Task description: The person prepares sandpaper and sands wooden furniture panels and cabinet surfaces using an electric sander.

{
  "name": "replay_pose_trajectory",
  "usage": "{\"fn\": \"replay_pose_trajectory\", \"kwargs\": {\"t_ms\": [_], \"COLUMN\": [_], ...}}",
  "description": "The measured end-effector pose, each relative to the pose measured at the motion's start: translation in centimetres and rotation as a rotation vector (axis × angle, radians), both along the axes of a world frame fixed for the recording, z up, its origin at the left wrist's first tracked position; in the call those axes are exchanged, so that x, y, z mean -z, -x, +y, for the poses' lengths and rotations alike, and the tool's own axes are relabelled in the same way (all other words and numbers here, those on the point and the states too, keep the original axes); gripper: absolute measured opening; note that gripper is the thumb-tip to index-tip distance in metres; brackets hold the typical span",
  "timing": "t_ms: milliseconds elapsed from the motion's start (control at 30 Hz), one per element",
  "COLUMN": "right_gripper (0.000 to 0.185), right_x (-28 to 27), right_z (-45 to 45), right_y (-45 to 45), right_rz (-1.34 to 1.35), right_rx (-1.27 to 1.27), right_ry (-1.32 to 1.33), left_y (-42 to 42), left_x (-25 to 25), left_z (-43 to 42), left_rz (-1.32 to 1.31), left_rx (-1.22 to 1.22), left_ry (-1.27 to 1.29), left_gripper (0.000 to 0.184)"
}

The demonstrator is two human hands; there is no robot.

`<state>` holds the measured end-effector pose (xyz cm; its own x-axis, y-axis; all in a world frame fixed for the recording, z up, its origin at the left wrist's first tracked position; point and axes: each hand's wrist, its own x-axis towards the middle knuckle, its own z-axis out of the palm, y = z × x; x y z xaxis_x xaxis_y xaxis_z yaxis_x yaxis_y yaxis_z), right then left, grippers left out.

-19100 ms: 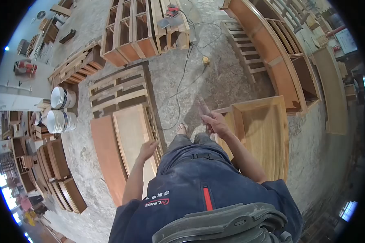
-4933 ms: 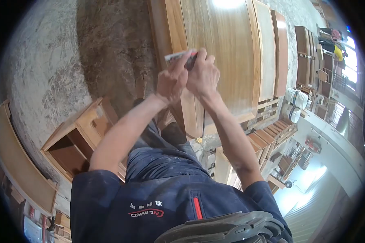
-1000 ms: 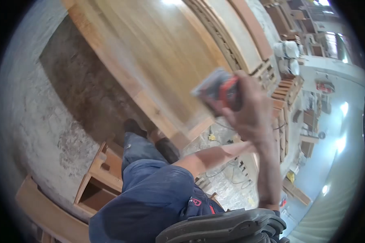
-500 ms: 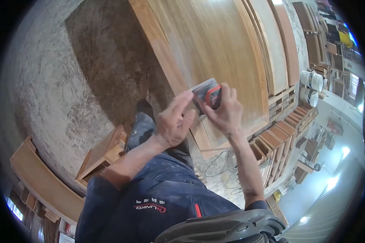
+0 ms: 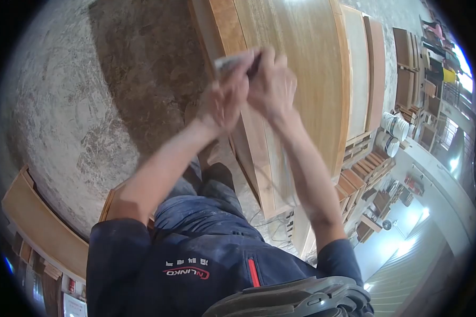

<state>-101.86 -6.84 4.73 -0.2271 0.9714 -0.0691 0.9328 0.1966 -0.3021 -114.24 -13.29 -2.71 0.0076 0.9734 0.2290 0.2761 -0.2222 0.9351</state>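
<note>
Sander (image 5: pixel 228 63) is gripped by right hand (image 5: pixel 274 84) at wooden panel (image 5: pixel 307 84) — left hand (image 5: pixel 225 100) alongside, grasp indeterminable through blur.

The wooden panel (image 5: pixel 307 79) is honey-brown, with straight grain lines, and its border strip (image 5: pixel 227 26) is more orange. The blurred tool (image 5: pixel 225 63) shows pale grey. The shirt (image 5: pixel 222 259) is navy, having a red zip (image 5: pixel 254 272) and white-and-red lettering (image 5: pixel 188 272). The floor (image 5: pixel 63 100) is mottled grey. The buckets (image 5: pixel 395 127) are white.

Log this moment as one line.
right hand: gripping tool | left hand: at tool, contact unclear | nearest: wooden panel | image: hands blurred
</note>
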Motion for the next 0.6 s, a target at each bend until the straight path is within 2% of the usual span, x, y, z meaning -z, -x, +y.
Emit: {"fn": "replay_pose_trajectory", "kwargs": {"t_ms": [67, 133, 167, 233, 267, 300, 333, 367, 467, 533, 600], "right_gripper": [0.041, 0.040, 0.038, 0.040, 0.044, 0.054, 0.047, 0.040, 0.048, 0.053, 0.061], "right_x": [1.0, 0.4, -0.2, 0.1, 0.1, 0.1, -0.2, -0.6, -1.8, -2.9, -3.9], "right_z": [5.2, 9.5, 11.1, 10.0, 7.4, 4.9, 2.4, -0.1, -6.7, -9.8, -11.8], "right_y": [1.7, 3.1, 3.8, 2.9, 1.5, 0.4, -0.7, -1.8, -5.9, -8.4, -10.3], "right_rz": [0.012, 0.026, 0.002, -0.027, -0.023, -0.016, -0.038, -0.059, -0.085, -0.113, -0.126], "right_rx": [-0.056, -0.097, -0.066, -0.025, -0.072, -0.128, -0.109, -0.089, -0.071, -0.062, 0.099], "right_ry": [-0.075, -0.082, -0.001, 0.089, 0.062, 0.027, 0.049, 0.066, 0.191, 0.226, 0.320], "left_y": [1.8, 3.8, 3.7, 3.3, 2.4, 1.5, 0.6, -0.5, -4.2, -5.9, -7.7], "left_x": [0.8, 4.0, 3.6, 2.8, 1.9, 0.3, -1.2, -1.3, -2.5, -4.9, -5.5], "left_z": [5.4, 9.9, 10.0, 9.9, 8.2, 5.0, 2.1, -0.4, -6.9, -9.5, -10.6], "left_rz": [-0.042, 0.305, 0.299, 0.355, 0.346, 0.266, 0.187, 0.142, 0.022, -0.081, -0.127], "left_rx": [0.010, -0.043, -0.034, -0.094, -0.084, -0.028, 0.030, 0.049, 0.082, 0.170, 0.195], "left_ry": [-0.061, -0.380, -0.365, -0.530, -0.526, -0.236, 0.049, 0.084, 0.126, 0.319, 0.244], "left_gripper": [0.055, 0.056, 0.056, 0.055, 0.055, 0.055, 0.056, 0.057, 0.060, 0.065, 0.066]}}
